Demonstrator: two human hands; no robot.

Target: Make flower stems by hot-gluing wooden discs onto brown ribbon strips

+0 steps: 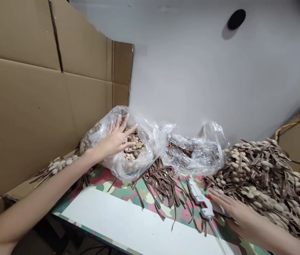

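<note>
My left hand (pixel 120 136) is spread open over the mouth of a clear plastic bag (pixel 152 141). Inside the bag lie many small beige, petal-like pieces (pixel 136 148); whether my fingertips touch them I cannot tell. My right hand (pixel 231 207) is stretched out flat, fingers together, just right of a white glue gun (pixel 199 194). A greyish-white object (pixel 219 208) shows partly beneath that palm, its kind hidden. Between the hands, a loose heap of thin brown strips (pixel 163 180) spills across the patterned cloth.
Brown strips with beige petal-like clusters are piled high (pixel 269 177) at right. A second clear bag (pixel 205 152) holds dark stems. A smaller bunch of clusters (pixel 62 164) lies at left, by the cardboard wall (pixel 86 88). A white board (pixel 118 216) runs along the table's front.
</note>
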